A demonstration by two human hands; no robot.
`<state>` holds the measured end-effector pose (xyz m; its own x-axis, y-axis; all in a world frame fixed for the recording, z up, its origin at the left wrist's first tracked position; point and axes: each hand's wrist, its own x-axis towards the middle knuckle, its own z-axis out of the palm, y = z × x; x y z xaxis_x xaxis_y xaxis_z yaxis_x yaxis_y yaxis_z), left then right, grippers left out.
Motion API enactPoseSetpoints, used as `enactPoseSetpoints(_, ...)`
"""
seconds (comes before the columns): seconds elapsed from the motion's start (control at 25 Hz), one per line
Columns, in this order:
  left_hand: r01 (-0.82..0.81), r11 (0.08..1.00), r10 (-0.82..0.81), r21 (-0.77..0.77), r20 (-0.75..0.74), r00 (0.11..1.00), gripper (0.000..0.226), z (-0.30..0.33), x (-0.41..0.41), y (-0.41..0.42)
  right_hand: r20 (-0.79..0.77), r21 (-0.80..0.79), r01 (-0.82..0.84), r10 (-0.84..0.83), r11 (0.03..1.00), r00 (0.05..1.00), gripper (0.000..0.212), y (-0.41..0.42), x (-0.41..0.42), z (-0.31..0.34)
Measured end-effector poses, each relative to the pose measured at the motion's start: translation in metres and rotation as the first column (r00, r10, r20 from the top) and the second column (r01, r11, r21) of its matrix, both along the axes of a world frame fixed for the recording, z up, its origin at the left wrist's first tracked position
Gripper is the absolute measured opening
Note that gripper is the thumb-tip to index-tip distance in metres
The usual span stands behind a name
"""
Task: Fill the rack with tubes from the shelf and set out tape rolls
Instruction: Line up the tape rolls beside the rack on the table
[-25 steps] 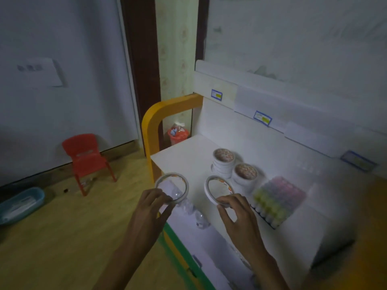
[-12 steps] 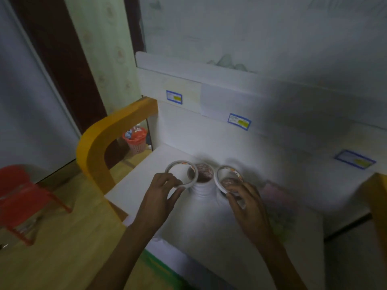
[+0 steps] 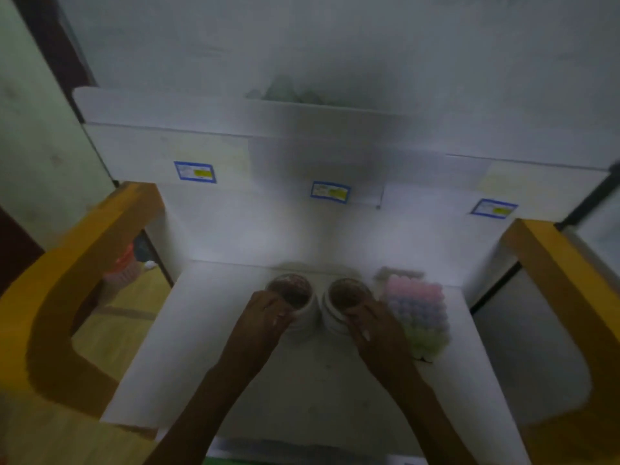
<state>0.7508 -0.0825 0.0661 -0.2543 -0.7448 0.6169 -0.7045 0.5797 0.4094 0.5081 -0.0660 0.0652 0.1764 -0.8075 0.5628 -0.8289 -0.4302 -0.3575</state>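
White tape stacks (image 3: 303,305) are sitting on the shelf (image 3: 208,333) beside the rack (image 3: 416,317). Left hand (image 3: 265,317) and right hand (image 3: 367,322) are each pinching a roll onto a stack; next, likely releasing squarely.

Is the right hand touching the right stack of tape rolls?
Touching. The head view shows the right hand with its fingers laid over the near rim of the right stack of tape rolls, no gap visible.
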Motion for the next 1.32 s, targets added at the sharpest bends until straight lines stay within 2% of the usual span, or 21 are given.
enactPoseSetpoints(0.12, 0.018, 0.999, -0.019, 0.035, 0.013, 1.000, 0.025, -0.008, 0.006, -0.001, -0.030, 0.018, 0.020, -0.020, 1.000, 0.999, 0.010, 0.008, 0.009, -0.008)
enactPoseSetpoints(0.32, 0.092, 0.993, -0.097, 0.078, 0.065, 0.993, 0.021, -0.003, 0.012, -0.005, -0.029, 0.087, 0.049, -0.047, 0.995, 0.998, 0.020, 0.015, 0.012, -0.006)
enactPoseSetpoints(0.44, 0.102, 0.989, -0.113, 0.107, 0.098, 0.989, 0.037, 0.002, 0.009, -0.006, 0.011, 0.064, 0.083, -0.084, 0.994, 0.996, 0.023, 0.026, 0.010, 0.007)
enactPoseSetpoints(0.56, 0.222, 0.971, -0.235, 0.085, 0.207, 0.950, 0.036, 0.008, -0.013, -0.004, 0.045, 0.065, 0.187, -0.190, 0.980, 0.981, 0.026, 0.052, -0.001, 0.022)
enactPoseSetpoints(0.6, 0.268, 0.960, -0.280, 0.083, 0.234, 0.931, 0.036, 0.009, -0.025, -0.001, 0.054, 0.087, 0.220, -0.225, 0.972, 0.973, 0.027, 0.063, -0.009, 0.024)
enactPoseSetpoints(0.76, 0.374, 0.907, -0.386, 0.194, 0.027, 0.922, 0.046, 0.025, -0.084, 0.026, 0.055, 0.201, 0.351, -0.368, 0.915, 0.928, 0.029, 0.114, -0.056, 0.021)
enactPoseSetpoints(0.96, 0.538, 0.821, -0.557, 0.191, 0.059, 0.828, 0.044, 0.030, -0.174, 0.073, 0.107, 0.290, 0.511, -0.558, 0.809, 0.823, 0.032, 0.196, -0.130, 0.026)
enactPoseSetpoints(1.16, 0.660, 0.719, -0.684, 0.220, 0.052, 0.728, 0.038, 0.036, -0.287, 0.146, 0.112, 0.336, 0.611, -0.675, 0.717, 0.729, 0.035, 0.285, -0.212, 0.025)
enactPoseSetpoints(1.32, 0.715, 0.670, -0.741, 0.202, 0.123, 0.660, 0.051, 0.020, -0.381, 0.191, 0.085, 0.365, 0.692, -0.763, 0.623, 0.641, 0.038, 0.356, -0.288, 0.031)
